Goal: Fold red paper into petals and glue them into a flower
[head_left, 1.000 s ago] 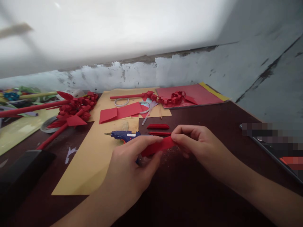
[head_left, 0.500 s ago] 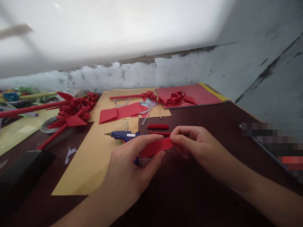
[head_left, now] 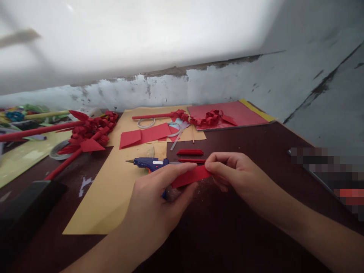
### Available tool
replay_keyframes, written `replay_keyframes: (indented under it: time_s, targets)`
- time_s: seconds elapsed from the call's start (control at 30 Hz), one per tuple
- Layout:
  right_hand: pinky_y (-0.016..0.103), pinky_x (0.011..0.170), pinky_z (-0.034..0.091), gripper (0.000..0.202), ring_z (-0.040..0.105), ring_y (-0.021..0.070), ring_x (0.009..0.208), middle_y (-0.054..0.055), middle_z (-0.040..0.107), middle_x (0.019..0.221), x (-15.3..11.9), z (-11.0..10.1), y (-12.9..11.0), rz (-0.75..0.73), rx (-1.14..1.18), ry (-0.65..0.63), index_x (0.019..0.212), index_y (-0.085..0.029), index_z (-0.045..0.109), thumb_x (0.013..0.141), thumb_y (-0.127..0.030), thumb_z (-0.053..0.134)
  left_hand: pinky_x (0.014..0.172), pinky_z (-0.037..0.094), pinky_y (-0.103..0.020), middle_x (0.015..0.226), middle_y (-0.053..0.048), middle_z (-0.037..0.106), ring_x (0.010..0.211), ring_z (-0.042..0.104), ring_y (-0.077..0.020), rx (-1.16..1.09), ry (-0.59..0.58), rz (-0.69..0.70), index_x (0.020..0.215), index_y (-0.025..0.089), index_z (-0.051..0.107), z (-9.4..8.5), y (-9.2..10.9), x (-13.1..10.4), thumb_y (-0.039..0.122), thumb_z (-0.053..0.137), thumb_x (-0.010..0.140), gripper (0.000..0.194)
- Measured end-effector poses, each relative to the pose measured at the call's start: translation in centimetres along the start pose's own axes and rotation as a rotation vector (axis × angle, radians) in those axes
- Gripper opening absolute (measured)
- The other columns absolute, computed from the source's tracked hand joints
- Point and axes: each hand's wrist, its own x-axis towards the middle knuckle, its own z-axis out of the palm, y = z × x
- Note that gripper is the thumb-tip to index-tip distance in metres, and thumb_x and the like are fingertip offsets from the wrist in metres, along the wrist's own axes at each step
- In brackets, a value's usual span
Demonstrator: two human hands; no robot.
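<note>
Between my hands is a small red paper strip [head_left: 191,177], raised a little above the dark table. My left hand [head_left: 163,197] holds its left part, fingers along the upper edge and thumb at the lower edge. The thumb and fingertips of my right hand [head_left: 230,168] pinch the strip's right end. Just beyond lie two folded red paper pieces [head_left: 190,152], the nearer partly covered by my fingers. A dark blue glue gun [head_left: 150,163] rests behind my left hand, its nozzle to the left and its handle mostly hidden.
Yellow paper [head_left: 113,197] covers part of the table at left. Beyond are red paper cards [head_left: 145,135], tape rolls [head_left: 146,123], a red paper-curl stem [head_left: 153,116] and a red folder [head_left: 241,115]. Red paper flowers [head_left: 88,132] lie left, near a black box [head_left: 31,208].
Both hands keep nearly the same grip on the red paper strip. The strip's visible left edge shifts very slightly to the right; the table items stay put.
</note>
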Motion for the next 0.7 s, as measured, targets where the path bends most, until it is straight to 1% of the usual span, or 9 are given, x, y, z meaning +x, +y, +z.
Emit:
replay_keyframes:
  time_s: [0.17,0.3,0.5,0.7]
  targets:
    - [0.031,0.053,0.028,0.029,0.04,0.0128,0.055,-0.004,0.049,0.057,0.08,-0.03,-0.02,-0.006,0.003,-0.003,0.069,-0.021,0.062,0.088,-0.042,0.068,0.078,0.062,-0.018,0.097,0.005,0.085,0.075,0.078,-0.0114,-0.003,0.006,0.004,0.11,0.027,0.079,0.16,-0.18,-0.07,0.014,0.079,0.087,0.026]
    - [0.031,0.052,0.026,0.029,0.038,0.0126,0.054,-0.004,0.048,0.055,0.08,0.0,-0.05,0.022,0.009,0.011,0.069,-0.021,0.061,0.086,-0.043,0.069,0.077,0.063,-0.021,0.101,0.004,0.085,0.079,0.079,-0.0138,0.003,-0.011,0.008,0.111,0.027,0.079,0.04,-0.15,-0.1,0.016,0.08,0.086,0.028]
    - [0.031,0.052,0.027,0.029,0.04,0.0126,0.054,-0.004,0.049,0.055,0.18,-0.03,-0.02,-0.007,0.005,0.008,0.069,-0.021,0.061,0.086,-0.042,0.068,0.081,0.062,-0.017,0.105,0.003,0.085,0.089,0.081,-0.0126,-0.007,-0.022,0.027,0.112,0.024,0.079,-0.11,0.01,-0.05,0.013,0.077,0.088,0.026]
    - [0.031,0.052,0.027,0.03,0.039,0.0124,0.055,-0.005,0.048,0.055,0.07,-0.01,-0.07,-0.003,0.002,0.007,0.067,-0.021,0.06,0.088,-0.041,0.068,0.082,0.061,-0.015,0.105,0.004,0.085,0.089,0.081,-0.0112,0.002,-0.014,0.028,0.111,0.025,0.079,-0.02,-0.09,-0.02,0.012,0.077,0.088,0.027]
